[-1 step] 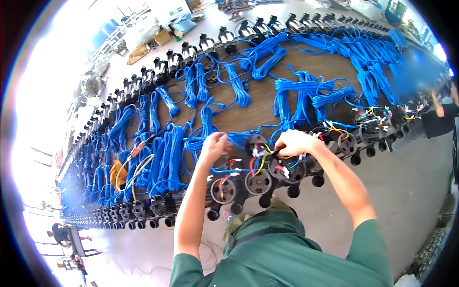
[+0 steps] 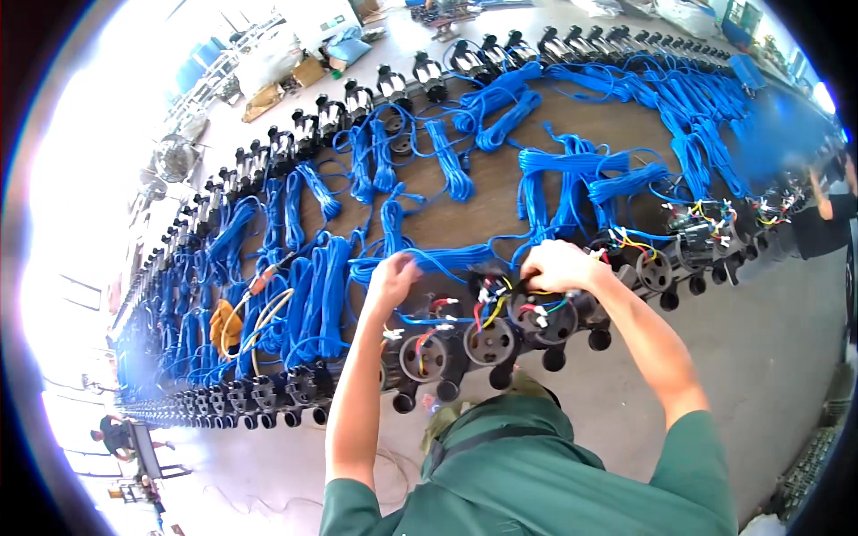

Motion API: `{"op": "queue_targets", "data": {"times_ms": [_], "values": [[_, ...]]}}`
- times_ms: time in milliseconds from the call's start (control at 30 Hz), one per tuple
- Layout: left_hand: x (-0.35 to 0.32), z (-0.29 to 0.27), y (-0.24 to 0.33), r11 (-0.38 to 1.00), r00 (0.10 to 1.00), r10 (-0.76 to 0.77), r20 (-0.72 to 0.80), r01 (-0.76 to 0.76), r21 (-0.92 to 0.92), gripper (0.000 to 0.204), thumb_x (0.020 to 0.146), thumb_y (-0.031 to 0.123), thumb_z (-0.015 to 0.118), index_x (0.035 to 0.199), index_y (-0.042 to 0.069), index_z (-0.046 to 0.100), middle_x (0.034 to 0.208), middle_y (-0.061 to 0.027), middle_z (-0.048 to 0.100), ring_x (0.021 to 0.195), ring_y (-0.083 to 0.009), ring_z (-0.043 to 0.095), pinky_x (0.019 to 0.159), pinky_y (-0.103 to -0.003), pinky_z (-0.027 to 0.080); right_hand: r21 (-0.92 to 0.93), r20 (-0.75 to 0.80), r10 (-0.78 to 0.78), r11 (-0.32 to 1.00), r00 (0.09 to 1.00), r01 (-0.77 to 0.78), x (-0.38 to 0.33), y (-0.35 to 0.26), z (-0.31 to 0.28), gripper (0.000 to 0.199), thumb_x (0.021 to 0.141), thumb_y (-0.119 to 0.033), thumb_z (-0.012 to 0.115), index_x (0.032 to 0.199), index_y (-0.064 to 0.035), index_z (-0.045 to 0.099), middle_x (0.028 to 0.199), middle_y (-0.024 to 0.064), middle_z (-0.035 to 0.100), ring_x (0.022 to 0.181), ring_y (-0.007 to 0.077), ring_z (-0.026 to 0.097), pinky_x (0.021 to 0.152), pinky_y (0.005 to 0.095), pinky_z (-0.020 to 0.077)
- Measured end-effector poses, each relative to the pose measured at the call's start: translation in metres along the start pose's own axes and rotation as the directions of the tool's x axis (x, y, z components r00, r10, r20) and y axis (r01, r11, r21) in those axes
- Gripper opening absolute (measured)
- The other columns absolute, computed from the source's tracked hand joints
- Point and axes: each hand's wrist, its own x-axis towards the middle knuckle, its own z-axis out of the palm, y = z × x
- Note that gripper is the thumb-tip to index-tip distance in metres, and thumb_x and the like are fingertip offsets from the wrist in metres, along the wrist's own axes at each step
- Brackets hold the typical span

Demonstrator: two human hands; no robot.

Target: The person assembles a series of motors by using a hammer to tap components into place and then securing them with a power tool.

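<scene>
My right hand point(image 2: 556, 266) is bent over the wired end of a black pump-like unit point(image 2: 542, 313) at the near table edge. Its fingers curl down and close, and what they hold is hidden. To its left, red, yellow and white-tipped wires point(image 2: 491, 308) rise from another unit with a round grey disc point(image 2: 489, 343). My left hand point(image 2: 391, 280) hovers beside a coiled blue cable point(image 2: 447, 258), its fingertips smeared by motion. Nothing clear shows between them. Below that hand, short red wires point(image 2: 424, 342) stick out of a further grey disc.
Bundled blue cables point(image 2: 313, 290) cover much of the brown table point(image 2: 487, 196). Black units point(image 2: 391, 85) line its far edge. An orange-yellow cloth-like item point(image 2: 225, 323) lies at left among cables. A co-worker's arm point(image 2: 818, 198) shows at far right; another person point(image 2: 114, 436) is at lower left.
My left hand has drawn slightly down and left, its fingers more blurred. The right hand stays at the same unit. The whole view has shifted a little.
</scene>
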Motion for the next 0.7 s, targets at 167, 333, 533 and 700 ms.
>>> {"op": "queue_targets", "data": {"times_ms": [167,333,533,700], "values": [[-0.035,-0.078,-0.043,0.732,0.786,-0.576,0.226,0.372,0.572,0.055,0.076,0.011,0.072,0.130,0.000,0.067,0.107,-0.0214,0.077,0.093,-0.0289,0.077,0.077,-0.041,0.062,0.142,-0.489,0.220,0.975,0.844,-0.172,-0.015,0.011,-0.001,0.017,0.085,-0.018,0.075,0.098,-0.0123,0.083,0.090,0.0189,0.075,0.082,0.0388,0.074,0.076,0.0454,0.0589],[-0.047,-0.075,-0.073,0.743,0.826,-0.563,0.025,0.492,0.453,0.037,0.089,0.005,0.065,0.125,0.005,0.074,0.092,-0.0181,0.076,0.079,-0.0296,0.076,0.057,-0.042,0.062,0.280,-0.461,0.392,0.916,0.796,-0.289,0.027,0.077,0.044,0.024,0.084,-0.027,0.080,0.104,-0.0130,0.083,0.092,0.0172,0.077,0.089,0.0336,0.077,0.083,0.0403,0.0586],[-0.091,-0.111,-0.032,0.995,0.922,-0.046,-0.385,0.078,0.068,0.034,0.092,0.001,0.059,0.122,0.000,0.073,0.108,-0.0236,0.077,0.104,-0.0332,0.076,0.093,-0.038,0.057,-0.106,-0.448,0.522,0.775,0.726,-0.623,0.024,0.057,0.001,0.021,0.086,-0.025,0.079,0.100,-0.0101,0.082,0.102,0.0211,0.078,0.099,0.0350,0.076,0.089,0.0464,0.0607],[-0.162,-0.101,0.001,0.903,0.822,0.176,-0.541,-0.354,-0.244,0.056,0.084,-0.019,0.046,0.134,-0.003,0.066,0.122,-0.0148,0.074,0.115,-0.0224,0.070,0.102,-0.033,0.053,0.392,-0.484,0.166,0.919,0.859,0.044,0.075,-0.162,0.030,0.045,0.097,-0.044,0.073,0.119,-0.0041,0.075,0.113,0.0203,0.078,0.101,0.0310,0.077,0.087,0.0429,0.0595]]}}
